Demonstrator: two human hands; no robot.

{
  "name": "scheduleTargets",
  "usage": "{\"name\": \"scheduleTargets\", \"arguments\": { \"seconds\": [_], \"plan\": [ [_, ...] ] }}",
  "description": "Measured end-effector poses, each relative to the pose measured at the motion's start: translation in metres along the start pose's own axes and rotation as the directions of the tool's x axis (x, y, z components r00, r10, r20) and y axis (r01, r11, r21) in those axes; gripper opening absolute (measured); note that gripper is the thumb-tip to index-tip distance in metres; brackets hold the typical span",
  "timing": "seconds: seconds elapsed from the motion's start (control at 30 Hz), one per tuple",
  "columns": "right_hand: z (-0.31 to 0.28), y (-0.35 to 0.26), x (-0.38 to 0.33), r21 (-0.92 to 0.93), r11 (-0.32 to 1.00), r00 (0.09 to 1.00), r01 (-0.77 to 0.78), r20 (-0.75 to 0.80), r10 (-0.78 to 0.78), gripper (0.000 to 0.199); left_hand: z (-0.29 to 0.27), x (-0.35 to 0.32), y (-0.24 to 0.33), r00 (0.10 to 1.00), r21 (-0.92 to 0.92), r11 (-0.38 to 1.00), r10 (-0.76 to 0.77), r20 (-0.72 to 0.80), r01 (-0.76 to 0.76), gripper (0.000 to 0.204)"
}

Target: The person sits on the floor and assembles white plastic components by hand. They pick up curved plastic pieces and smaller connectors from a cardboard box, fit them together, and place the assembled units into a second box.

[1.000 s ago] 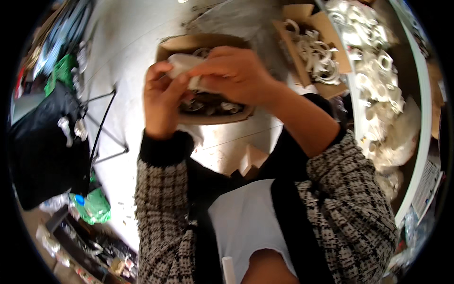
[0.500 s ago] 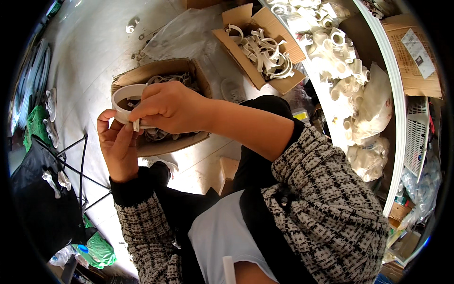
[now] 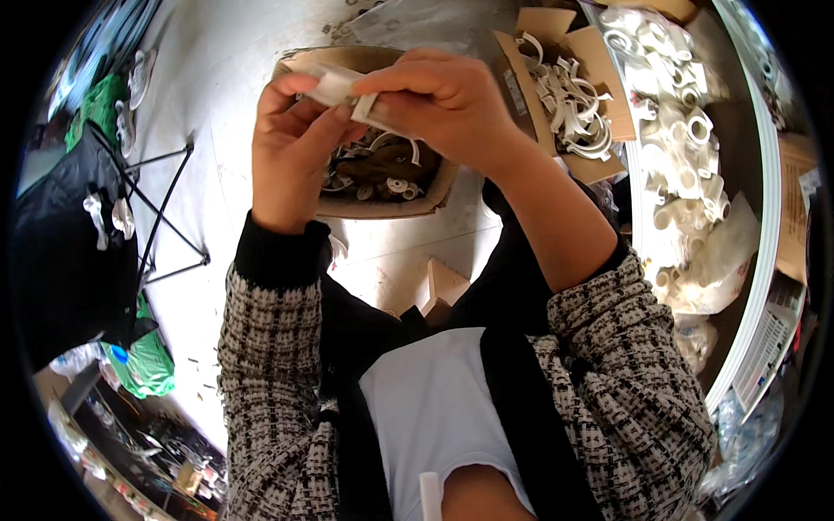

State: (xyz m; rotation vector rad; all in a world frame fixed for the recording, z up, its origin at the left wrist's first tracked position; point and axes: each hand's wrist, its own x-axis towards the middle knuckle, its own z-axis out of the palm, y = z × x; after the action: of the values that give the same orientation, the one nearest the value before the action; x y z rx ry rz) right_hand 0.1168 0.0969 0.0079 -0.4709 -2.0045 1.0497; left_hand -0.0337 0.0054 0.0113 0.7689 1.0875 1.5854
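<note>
While a black folding seat (image 3: 74, 260) stands well left of our fingers, our left hand (image 3: 291, 156) pinches one end of a white plastic piece (image 3: 332, 87) between thumb and bent fingers, nearly together. Beneath our fingertips, an open cardboard box (image 3: 373, 207) holds small fittings (image 3: 397, 185). Our right hand (image 3: 452, 108) grips the piece's other end, index finger extended along it; we cannot make out its thumb. To the fingers' right, a second box (image 3: 599, 167) carries curved white clips (image 3: 580, 106); farther right, pipe fittings (image 3: 686, 169) crowd a shelf (image 3: 638, 195).
</note>
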Motion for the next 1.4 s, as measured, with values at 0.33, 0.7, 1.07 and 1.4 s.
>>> {"name": "scheduleTargets", "arguments": {
  "seconds": [0.33,0.7,1.07,1.4],
  "plan": [
    [0.001,-0.010,0.003,0.040,0.996,0.997,0.077,0.003,-0.077,0.020,-0.007,0.002,-0.004,0.999,-0.044,0.999,0.022,0.049,-0.020,0.028],
    [-0.065,-0.010,-0.013,-0.102,0.993,0.998,-0.060,-0.025,0.058,0.021,-0.010,0.003,-0.020,0.978,-0.184,0.968,-0.142,0.151,0.169,0.046],
    [-0.261,0.178,-0.060,-0.465,0.831,0.952,-0.304,-0.164,0.257,0.023,0.009,0.020,-0.061,0.825,0.112,0.817,-0.563,-0.052,0.565,0.031],
    [-0.347,0.236,-0.138,-0.710,0.534,0.872,-0.459,-0.474,0.121,0.026,0.009,0.033,-0.105,0.771,0.272,0.722,-0.602,-0.206,0.636,0.019]
  ]
}}
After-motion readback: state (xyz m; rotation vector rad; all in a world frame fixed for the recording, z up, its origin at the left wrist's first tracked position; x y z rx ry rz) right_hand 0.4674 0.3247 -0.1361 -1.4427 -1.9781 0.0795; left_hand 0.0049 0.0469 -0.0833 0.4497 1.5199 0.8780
